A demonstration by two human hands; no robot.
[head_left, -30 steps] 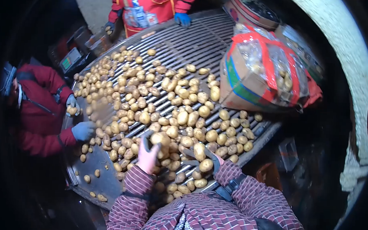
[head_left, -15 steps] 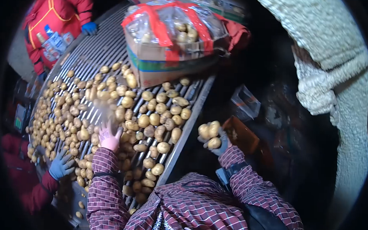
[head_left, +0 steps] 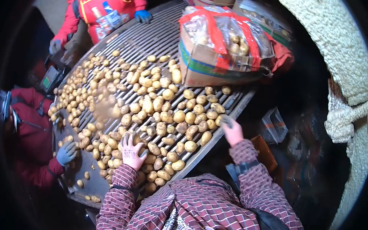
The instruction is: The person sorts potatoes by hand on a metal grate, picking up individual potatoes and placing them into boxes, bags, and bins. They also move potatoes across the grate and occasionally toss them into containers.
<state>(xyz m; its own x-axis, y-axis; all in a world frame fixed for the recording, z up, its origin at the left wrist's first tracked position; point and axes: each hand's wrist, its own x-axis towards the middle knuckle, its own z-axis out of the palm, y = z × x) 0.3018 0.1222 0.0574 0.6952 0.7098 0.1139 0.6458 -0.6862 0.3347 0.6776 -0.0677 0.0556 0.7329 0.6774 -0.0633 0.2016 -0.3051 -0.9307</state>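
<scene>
My left hand (head_left: 132,153), in a pink glove with grey fingertips, lies with spread fingers on the potatoes (head_left: 158,102) near the front of the slatted metal table (head_left: 204,150). My right hand (head_left: 232,131), gloved the same way, reaches over the table's right edge beside the outermost potatoes. Its grey fingers point at the potatoes there, and no potato shows in it. Potatoes of mixed sizes cover much of the slats, some with dark, dirty skins.
A cardboard box (head_left: 202,69) of bagged potatoes with red tape stands at the back. Two co-workers in red (head_left: 110,15) and dark red (head_left: 31,130) are across and at the left. An orange crate (head_left: 264,152) and a clear plastic container (head_left: 275,125) lie below right.
The view has shifted, so the table appears further right. My right hand has moved from beside the table to its edge; the potatoes it held no longer show in it.
</scene>
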